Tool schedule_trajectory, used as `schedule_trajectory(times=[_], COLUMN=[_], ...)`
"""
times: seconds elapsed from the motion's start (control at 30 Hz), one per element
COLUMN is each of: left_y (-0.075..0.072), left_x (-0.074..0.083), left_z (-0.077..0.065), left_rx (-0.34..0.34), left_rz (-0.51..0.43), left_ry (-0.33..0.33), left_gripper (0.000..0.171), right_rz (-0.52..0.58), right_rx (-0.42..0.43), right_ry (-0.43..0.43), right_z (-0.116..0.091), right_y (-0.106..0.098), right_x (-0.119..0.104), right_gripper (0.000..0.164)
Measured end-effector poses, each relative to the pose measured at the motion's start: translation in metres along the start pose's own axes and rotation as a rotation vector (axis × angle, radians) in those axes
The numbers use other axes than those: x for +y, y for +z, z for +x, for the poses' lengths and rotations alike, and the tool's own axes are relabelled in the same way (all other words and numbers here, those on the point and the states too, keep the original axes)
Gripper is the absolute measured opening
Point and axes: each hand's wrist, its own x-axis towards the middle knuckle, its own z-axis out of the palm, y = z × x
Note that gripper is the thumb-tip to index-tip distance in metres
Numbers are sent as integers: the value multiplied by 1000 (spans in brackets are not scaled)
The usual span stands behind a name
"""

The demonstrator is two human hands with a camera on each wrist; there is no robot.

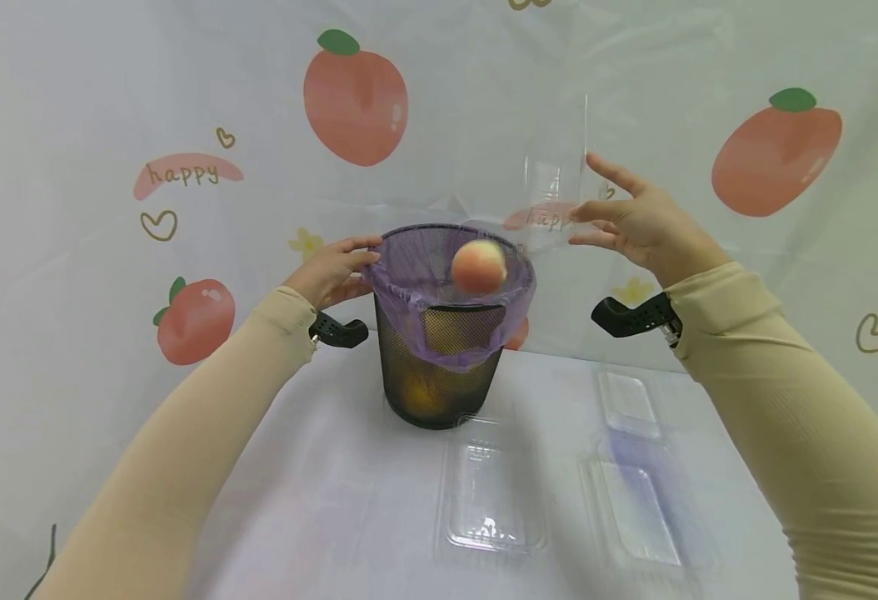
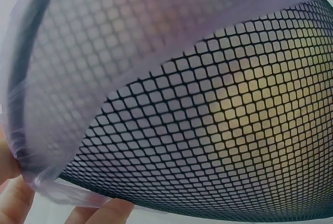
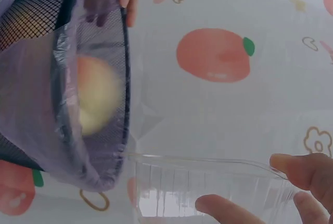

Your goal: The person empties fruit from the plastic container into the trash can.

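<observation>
A black mesh wastebasket (image 1: 439,375) with a purple bag (image 1: 446,354) folded over its rim stands on the white surface. My left hand (image 1: 337,271) grips the rim at its left side, fingertips on the bag. A clear plastic box (image 1: 551,179), tipped upright on its side, is held in my right hand (image 1: 645,229) at the right of the opening. A pink and yellow peach (image 1: 478,267), blurred in the right wrist view, is at the mouth of the wastebasket, apart from both hands. Something yellow (image 1: 424,393) shows through the mesh low down.
Clear plastic boxes lie on the white surface: one box (image 1: 487,500) in front of the wastebasket, another box (image 1: 637,508) to its right, and a further box (image 1: 629,404) behind that. A white backdrop (image 1: 484,50) printed with peaches hangs close behind.
</observation>
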Motion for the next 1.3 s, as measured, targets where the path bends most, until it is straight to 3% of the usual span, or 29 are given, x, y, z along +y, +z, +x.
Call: schedule_trajectory(times=[0.2, 0.4, 0.6, 0.8, 0.9, 1.13, 1.3], left_y=[-1, -1, 0, -2, -2, -1, -2], left_x=[0, -1, -3, -3, -3, -3, -3], left_z=[0, 1, 3, 3, 3, 3, 2], left_rx=[3, 21, 24, 32, 31, 31, 30], left_rz=[-2, -1, 32, 38, 45, 45, 44], left_ry=[-1, 5, 21, 16, 13, 11, 4], left_gripper=[50, 49, 49, 49, 49, 50, 50], right_rz=[73, 161, 396, 630, 715, 841, 847], right_rx=[-11, -75, -121, -115, -129, -201, -254], right_ry=[-3, -15, 79, 172, 197, 213, 239], right_z=[0, 0, -3, -7, -10, -15, -18], right_y=[-2, -22, -50, -74, -86, -107, -121], right_x=[-3, 8, 26, 45, 56, 82, 101], right_gripper=[83, 80, 76, 55, 52, 48, 50])
